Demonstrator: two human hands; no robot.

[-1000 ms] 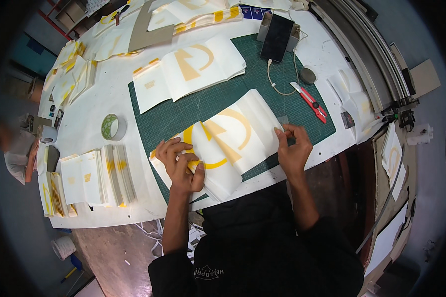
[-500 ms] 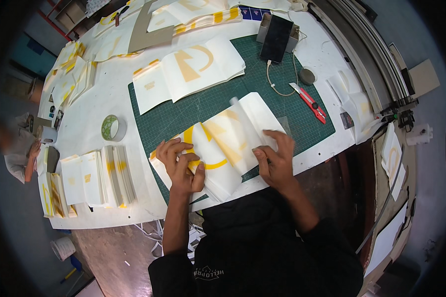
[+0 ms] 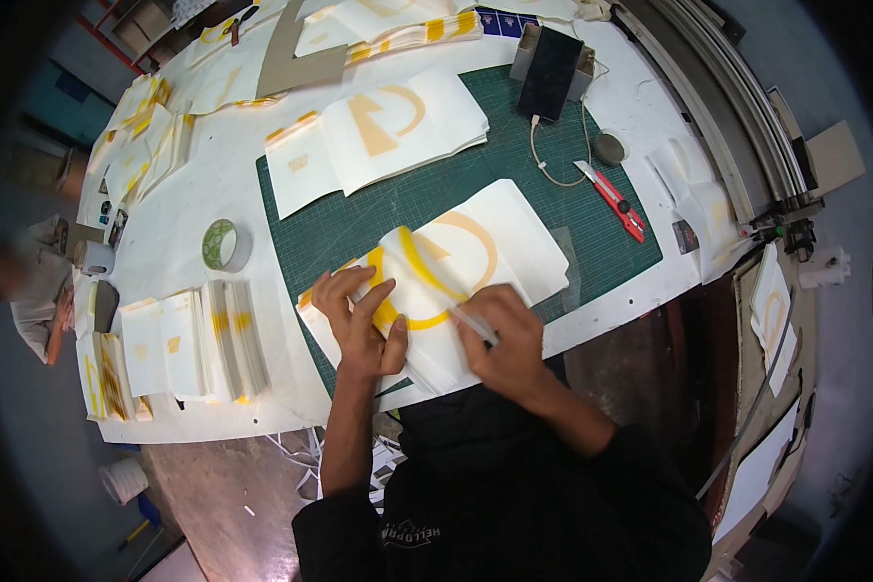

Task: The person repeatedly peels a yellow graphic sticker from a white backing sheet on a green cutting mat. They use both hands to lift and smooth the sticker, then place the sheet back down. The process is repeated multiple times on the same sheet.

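Observation:
My left hand [image 3: 362, 325] lies with spread fingers on a white sheet with a bold yellow curved shape [image 3: 419, 323], pressing it down at the near edge of the green cutting mat [image 3: 514, 126]. My right hand [image 3: 502, 339] is closed on the edge of a thin translucent film [image 3: 475, 326], which curls up and back toward the left hand. Under the lifted part shows white backing paper [image 3: 514, 228] with a paler orange curve. Farther back on the mat rests a stack of similar printed sheets [image 3: 383, 136].
A red utility knife [image 3: 616, 206], a phone [image 3: 550, 78] on a stand with a cable, and a round grey lid-like object [image 3: 609, 147] are on the right. On the left stand a tape roll [image 3: 225, 245] and folded sheet stacks [image 3: 182, 339]. A person [image 3: 44, 281] sits at far left.
My right hand has moved left and toward me, drawing the film back across the sheet. More of the pale orange curve on the backing shows. My left hand stays nearly in place.

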